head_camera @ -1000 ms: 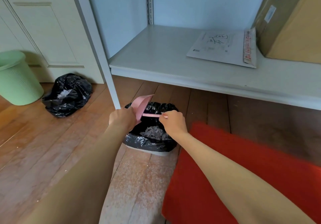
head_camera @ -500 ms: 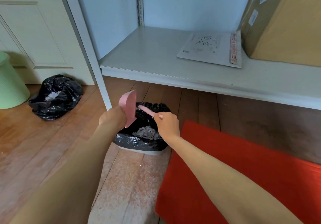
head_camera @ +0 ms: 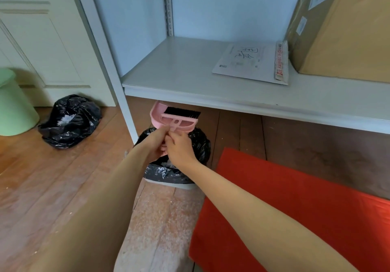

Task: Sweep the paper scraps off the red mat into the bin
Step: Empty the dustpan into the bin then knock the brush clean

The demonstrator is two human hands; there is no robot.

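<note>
Brush [head_camera: 182, 113] and dustpan [head_camera: 155, 117] are now nested: half a second ago the pink dustpan stood tilted on edge with the brush apart from it; now the brush sits inside the pan, black bristles up. Both are held upright above the bin [head_camera: 201, 148], higher than before, just under the shelf edge. Left hand [head_camera: 155, 143] curls round the dustpan's lower end. Right hand [head_camera: 181, 149] grasps the brush handle, fingers closed. The hands touch, and the handles are mostly hidden between them. Bin has a black liner; pale paper scraps [head_camera: 168, 163] show inside it, below the hands. Red mat [head_camera: 295, 208] lies flat on the wooden floor [head_camera: 52, 187], right of the bin, its near corner just beside it. White shelf [head_camera: 185, 75] above carries a printed envelope [head_camera: 247, 62] and a cardboard box [head_camera: 348, 31], touching. Black rubbish bag [head_camera: 69, 119] sits well left of the bin, beside a green plastic tub [head_camera: 14, 107].
</note>
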